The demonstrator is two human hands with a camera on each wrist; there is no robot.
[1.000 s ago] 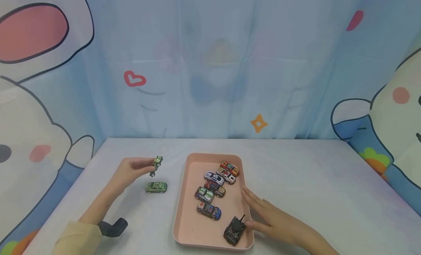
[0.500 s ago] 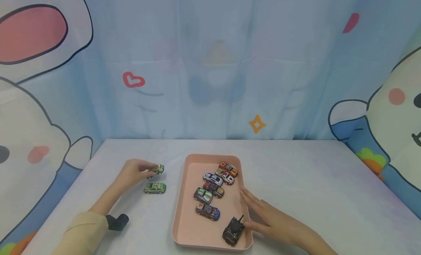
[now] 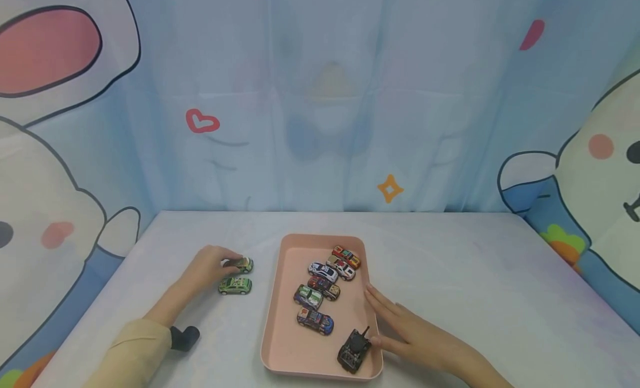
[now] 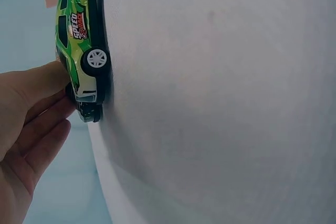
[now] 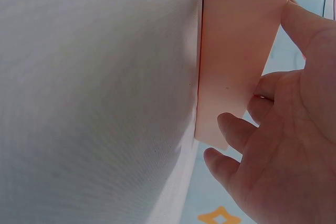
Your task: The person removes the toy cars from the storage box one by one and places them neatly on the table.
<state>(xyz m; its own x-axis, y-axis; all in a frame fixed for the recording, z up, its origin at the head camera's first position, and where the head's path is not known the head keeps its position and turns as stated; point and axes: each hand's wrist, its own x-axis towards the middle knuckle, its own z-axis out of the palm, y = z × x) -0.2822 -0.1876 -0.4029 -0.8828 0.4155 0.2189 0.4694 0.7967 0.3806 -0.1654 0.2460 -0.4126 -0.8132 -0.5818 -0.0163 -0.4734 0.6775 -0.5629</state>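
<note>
My left hand [image 3: 212, 264] pinches a small green camouflage-patterned toy car [image 3: 244, 264], which is down at the white tabletop left of the pink tray [image 3: 270, 338]. Just in front of it stands a second green toy car [image 3: 235, 286], on its wheels and not held. From the left wrist, this green car [image 4: 73, 38] with "SPEED" lettering hides most of the pinched one [image 4: 90, 113]. My right hand [image 3: 417, 335] rests against the tray's right side, fingers extended; the right wrist view has the thumb at the rim and fingers by the outer wall [image 5: 236, 40].
Inside the tray several toy cars lie close together, among them a dark blue one [image 3: 315, 321] and a white one [image 3: 323, 272]. A black toy tank [image 3: 354, 350] sits in its near right corner. A printed blue curtain [image 3: 330, 171] hangs behind the table.
The left hand has lowered the pinched toy car from a steep tilt above the table to level, down behind the other green car. The right hand has stayed at the tray's side.
</note>
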